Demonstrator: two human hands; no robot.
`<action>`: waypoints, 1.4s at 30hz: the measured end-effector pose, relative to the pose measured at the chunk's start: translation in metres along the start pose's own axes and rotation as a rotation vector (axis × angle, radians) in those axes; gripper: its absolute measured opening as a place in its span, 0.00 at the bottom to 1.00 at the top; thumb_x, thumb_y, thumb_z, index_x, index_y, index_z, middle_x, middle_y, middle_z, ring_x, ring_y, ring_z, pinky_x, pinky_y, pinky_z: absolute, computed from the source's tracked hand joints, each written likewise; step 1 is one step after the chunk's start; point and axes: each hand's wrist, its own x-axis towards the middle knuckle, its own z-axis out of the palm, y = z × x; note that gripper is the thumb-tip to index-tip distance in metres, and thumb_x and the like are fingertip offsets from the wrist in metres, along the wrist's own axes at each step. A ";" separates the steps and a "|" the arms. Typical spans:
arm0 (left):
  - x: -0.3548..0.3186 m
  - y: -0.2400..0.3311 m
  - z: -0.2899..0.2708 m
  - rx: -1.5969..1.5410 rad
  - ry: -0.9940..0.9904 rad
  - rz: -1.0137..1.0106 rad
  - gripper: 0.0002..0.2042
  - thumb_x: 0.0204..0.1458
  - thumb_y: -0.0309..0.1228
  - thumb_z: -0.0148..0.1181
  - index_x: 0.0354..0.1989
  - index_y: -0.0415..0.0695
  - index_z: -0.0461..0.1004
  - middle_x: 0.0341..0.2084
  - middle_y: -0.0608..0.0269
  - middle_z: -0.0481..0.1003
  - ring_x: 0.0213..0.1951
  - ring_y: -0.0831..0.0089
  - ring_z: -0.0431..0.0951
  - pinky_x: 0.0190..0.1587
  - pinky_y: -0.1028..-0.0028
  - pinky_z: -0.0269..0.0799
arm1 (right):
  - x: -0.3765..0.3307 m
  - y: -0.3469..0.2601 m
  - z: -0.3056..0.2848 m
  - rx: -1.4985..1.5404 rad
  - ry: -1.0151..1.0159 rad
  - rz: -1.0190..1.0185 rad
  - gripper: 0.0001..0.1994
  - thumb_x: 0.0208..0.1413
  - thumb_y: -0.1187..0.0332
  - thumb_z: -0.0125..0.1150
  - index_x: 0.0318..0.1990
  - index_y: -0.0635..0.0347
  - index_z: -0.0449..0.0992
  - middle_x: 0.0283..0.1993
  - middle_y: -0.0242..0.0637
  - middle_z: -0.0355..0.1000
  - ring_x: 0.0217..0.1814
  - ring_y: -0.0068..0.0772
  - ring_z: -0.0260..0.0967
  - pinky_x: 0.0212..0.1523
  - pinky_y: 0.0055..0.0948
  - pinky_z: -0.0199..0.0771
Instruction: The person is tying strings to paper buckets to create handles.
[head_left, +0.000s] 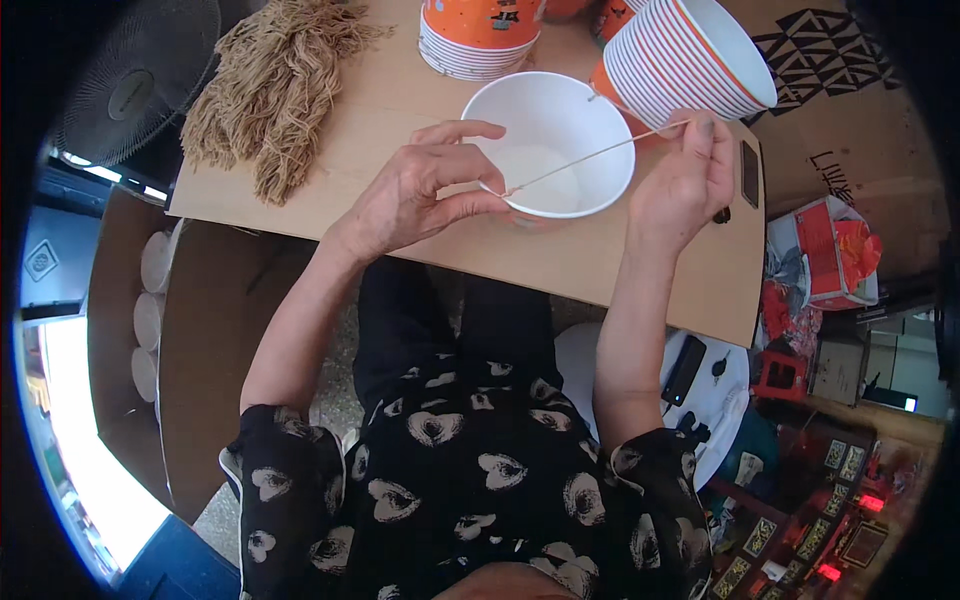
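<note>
A white paper bucket [555, 110] sits on the tan tabletop, its open mouth toward me. My left hand [425, 185] pinches the bucket's near-left rim between thumb and fingers, where one end of a thin tan cord [590, 158] meets it. From there the cord runs taut across the mouth, up to the right. My right hand [688, 180], raised beside the bucket, is closed on the cord's other part with thumb and index finger. Whether the cord passes through a hole at the left fingertips cannot be made out.
A bundle of tan cords [270, 95] lies on the table's [390, 110] left. Orange-and-white bucket stacks [480, 50] stand behind, one tilted stack [680, 65] near my right hand. A large carton [200, 370] holding round white items stands left, beside a fan [130, 90]. A white stool [720, 400] bears black objects.
</note>
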 end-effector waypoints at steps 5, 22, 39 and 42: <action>0.005 0.009 0.003 -0.132 -0.017 -0.042 0.11 0.46 0.34 0.71 0.34 0.42 0.79 0.28 0.67 0.78 0.56 0.59 0.71 0.58 0.58 0.63 | 0.008 0.000 -0.002 0.126 -0.055 0.052 0.08 0.62 0.70 0.57 0.37 0.69 0.73 0.29 0.31 0.70 0.30 0.20 0.62 0.36 0.21 0.65; 0.002 0.026 0.010 0.057 -0.013 -0.042 0.06 0.48 0.34 0.68 0.32 0.47 0.80 0.31 0.69 0.79 0.58 0.62 0.69 0.61 0.60 0.52 | 0.014 0.003 -0.023 0.191 -0.081 0.181 0.07 0.61 0.71 0.56 0.38 0.68 0.73 0.27 0.29 0.66 0.31 0.20 0.61 0.35 0.21 0.62; 0.011 0.021 -0.059 -0.544 0.328 -0.241 0.07 0.61 0.30 0.56 0.41 0.38 0.73 0.38 0.67 0.74 0.39 0.80 0.71 0.42 0.79 0.67 | -0.023 -0.030 -0.059 -0.347 -0.570 0.146 0.15 0.44 0.81 0.69 0.41 0.70 0.75 0.31 0.32 0.70 0.35 0.23 0.68 0.39 0.24 0.70; 0.044 -0.015 -0.085 -0.769 0.433 -0.372 0.07 0.62 0.31 0.55 0.43 0.41 0.75 0.37 0.71 0.74 0.38 0.84 0.71 0.42 0.82 0.67 | -0.007 -0.016 -0.024 0.002 -0.490 0.176 0.26 0.48 0.73 0.68 0.56 0.66 0.68 0.38 0.34 0.69 0.42 0.25 0.66 0.47 0.25 0.66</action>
